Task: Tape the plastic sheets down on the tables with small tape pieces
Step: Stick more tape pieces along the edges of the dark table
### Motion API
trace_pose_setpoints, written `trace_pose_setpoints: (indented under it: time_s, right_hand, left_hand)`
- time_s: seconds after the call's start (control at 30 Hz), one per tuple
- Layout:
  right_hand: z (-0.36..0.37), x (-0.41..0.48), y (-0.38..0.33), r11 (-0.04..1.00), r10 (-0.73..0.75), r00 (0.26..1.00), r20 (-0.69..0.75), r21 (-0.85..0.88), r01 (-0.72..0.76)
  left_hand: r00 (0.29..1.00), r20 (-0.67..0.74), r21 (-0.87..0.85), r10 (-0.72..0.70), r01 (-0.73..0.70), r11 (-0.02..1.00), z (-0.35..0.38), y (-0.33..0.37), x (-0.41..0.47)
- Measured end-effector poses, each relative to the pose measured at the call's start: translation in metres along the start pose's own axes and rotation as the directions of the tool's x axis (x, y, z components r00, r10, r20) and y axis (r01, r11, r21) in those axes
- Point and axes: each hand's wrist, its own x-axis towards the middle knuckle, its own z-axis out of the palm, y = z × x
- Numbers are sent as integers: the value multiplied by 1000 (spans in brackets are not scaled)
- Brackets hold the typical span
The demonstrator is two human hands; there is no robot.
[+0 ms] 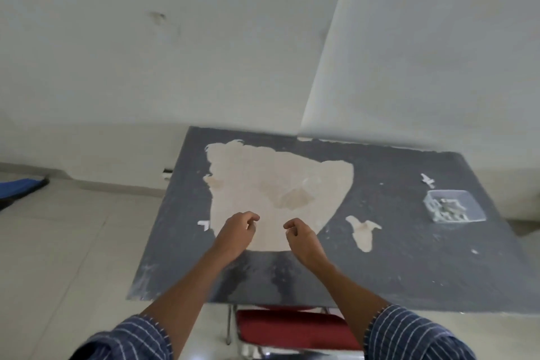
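Observation:
A dark grey table point(409, 257) fills the middle of the head view, with a large worn beige patch point(263, 178) on its top. My left hand point(236, 234) and my right hand point(301, 240) hover side by side over the patch's near edge. Both have curled fingers, with thumb and forefinger pinched close. Nothing shows clearly between the fingers. A small white L-shaped tape piece point(203, 224) lies just left of my left hand. Another white tape piece point(427, 180) sits at the far right. I cannot make out a plastic sheet on the table.
A clear plastic container point(454, 209) with small bits inside stands at the table's right. A smaller beige patch point(362, 231) lies right of my hands. A red chair point(292, 330) sits under the near edge. White walls stand behind; a blue object point(17, 187) lies on the floor, far left.

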Motion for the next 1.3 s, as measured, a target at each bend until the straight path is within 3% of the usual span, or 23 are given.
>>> trace_pose_setpoints:
  time_s: [0.2, 0.57, 0.73, 0.93, 1.13, 1.3]
  right_hand:
    - [-73, 9, 18, 995, 20, 983, -183, -93, -37]
    - [-241, 39, 87, 989, 28, 933, -359, -129, -79]
    - [-330, 73, 154, 973, 12, 931, -366, -211, -96]
    - [-413, 117, 239, 955, 154, 964, -216, -218, -201]
    - [-440, 157, 294, 936, 186, 972, -142, -276, -220]
    - [-437, 191, 320, 912, 160, 984, -74, -369, -176]
  left_hand:
    - [967, 159, 91, 197, -213, 973, 25, 71, 49]
    - [893, 216, 124, 396, -427, 896, 105, 215, 115]
    - [908, 210, 97, 363, -388, 916, 175, 274, 149]
    - [932, 266, 44, 247, -267, 963, 271, 333, 171]
    - [928, 341, 61, 149, -180, 982, 346, 356, 185]
    - [909, 398, 129, 123, -188, 974, 388, 366, 198]
